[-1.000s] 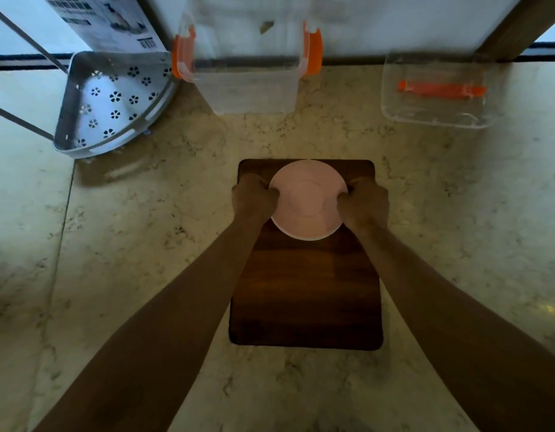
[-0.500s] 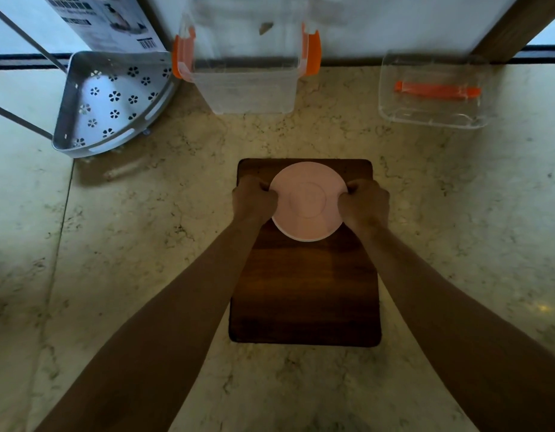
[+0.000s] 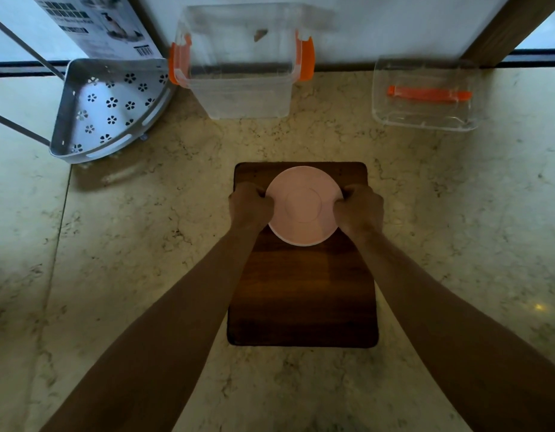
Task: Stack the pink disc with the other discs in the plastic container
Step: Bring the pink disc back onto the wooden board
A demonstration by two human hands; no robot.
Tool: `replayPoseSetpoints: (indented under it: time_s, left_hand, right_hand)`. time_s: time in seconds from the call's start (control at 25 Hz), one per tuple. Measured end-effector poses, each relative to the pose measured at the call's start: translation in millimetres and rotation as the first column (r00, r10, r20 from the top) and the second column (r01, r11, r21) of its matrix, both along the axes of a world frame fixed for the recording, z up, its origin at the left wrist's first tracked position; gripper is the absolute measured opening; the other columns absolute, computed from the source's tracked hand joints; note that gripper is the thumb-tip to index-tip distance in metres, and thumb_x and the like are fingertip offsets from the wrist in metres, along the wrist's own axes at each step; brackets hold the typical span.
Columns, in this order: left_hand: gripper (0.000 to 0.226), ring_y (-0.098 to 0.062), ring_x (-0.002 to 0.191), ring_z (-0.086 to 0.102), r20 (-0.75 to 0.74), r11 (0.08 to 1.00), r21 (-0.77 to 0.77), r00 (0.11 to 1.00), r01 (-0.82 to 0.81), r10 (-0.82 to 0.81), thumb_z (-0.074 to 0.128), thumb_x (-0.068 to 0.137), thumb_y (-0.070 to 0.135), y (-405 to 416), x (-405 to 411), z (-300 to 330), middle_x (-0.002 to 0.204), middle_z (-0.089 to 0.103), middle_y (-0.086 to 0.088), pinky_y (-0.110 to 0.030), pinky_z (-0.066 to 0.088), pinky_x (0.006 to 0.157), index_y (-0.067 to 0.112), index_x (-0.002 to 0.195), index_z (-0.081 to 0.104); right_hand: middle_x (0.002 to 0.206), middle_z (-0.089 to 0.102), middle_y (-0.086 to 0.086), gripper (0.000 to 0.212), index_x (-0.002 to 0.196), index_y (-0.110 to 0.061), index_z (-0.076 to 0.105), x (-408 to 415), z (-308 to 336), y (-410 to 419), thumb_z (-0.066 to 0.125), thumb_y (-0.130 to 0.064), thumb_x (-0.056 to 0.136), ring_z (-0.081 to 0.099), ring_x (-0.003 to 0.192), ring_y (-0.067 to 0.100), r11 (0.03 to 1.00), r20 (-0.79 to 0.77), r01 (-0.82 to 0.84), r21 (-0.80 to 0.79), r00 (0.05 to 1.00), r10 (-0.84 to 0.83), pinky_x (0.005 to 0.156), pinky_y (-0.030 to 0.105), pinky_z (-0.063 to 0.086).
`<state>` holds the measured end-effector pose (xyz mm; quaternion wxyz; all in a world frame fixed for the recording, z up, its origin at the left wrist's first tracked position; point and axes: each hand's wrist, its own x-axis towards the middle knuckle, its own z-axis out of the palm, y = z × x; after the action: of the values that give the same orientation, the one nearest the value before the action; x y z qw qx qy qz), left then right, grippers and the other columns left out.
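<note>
A round pink disc [image 3: 304, 204] with a faint ring at its middle is over the far end of a dark wooden board [image 3: 301, 294]. My left hand [image 3: 249, 204] grips its left rim and my right hand [image 3: 359, 210] grips its right rim, fingers curled under. I cannot tell whether the disc rests on the board or is just off it. A clear plastic container [image 3: 239, 85] with orange side clips stands open at the back by the wall. I see no discs through its walls.
The container's clear lid [image 3: 426, 116] with an orange handle lies at the back right. A grey perforated corner shelf [image 3: 111, 101] sits at the back left, a printed box [image 3: 92, 23] leaning behind it. Everything rests on a marble floor [image 3: 145, 244].
Both hands have stayed closed on the disc's rims. The disc has shifted very slightly towards me on the board.
</note>
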<state>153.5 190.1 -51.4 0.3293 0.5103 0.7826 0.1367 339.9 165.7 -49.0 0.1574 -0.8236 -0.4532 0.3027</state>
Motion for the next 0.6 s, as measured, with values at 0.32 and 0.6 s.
replayPoseSetpoints:
  time_s: [0.32,0.6]
  left_hand:
    - [0.015,-0.011,0.048,0.046,-0.038,1.0,-0.015,0.999,0.022,-0.022,0.061,0.08,0.008,-3,3,-2,0.059,0.057,-0.005,-0.019,0.033,0.044,0.0,0.068,0.066]
    - [0.021,-0.034,0.095,0.061,-0.112,0.999,-0.024,0.992,0.049,-0.052,0.062,0.079,0.014,-6,18,2,0.101,0.066,-0.019,-0.041,0.053,0.073,0.0,0.094,0.066]
  right_hand:
    - [0.092,0.072,0.004,0.022,0.097,-0.013,0.073,-4,-1,-4,0.055,-0.009,0.084,0.065,0.078,0.019,1.0,0.026,-0.016,0.025,1.0,0.015,0.054,0.022,0.046]
    - [0.1,0.064,0.013,0.011,0.079,-0.012,0.063,-4,-5,-7,0.055,-0.017,0.084,0.049,0.077,0.017,1.0,0.068,0.007,-0.027,0.998,-0.005,0.057,0.024,0.037]
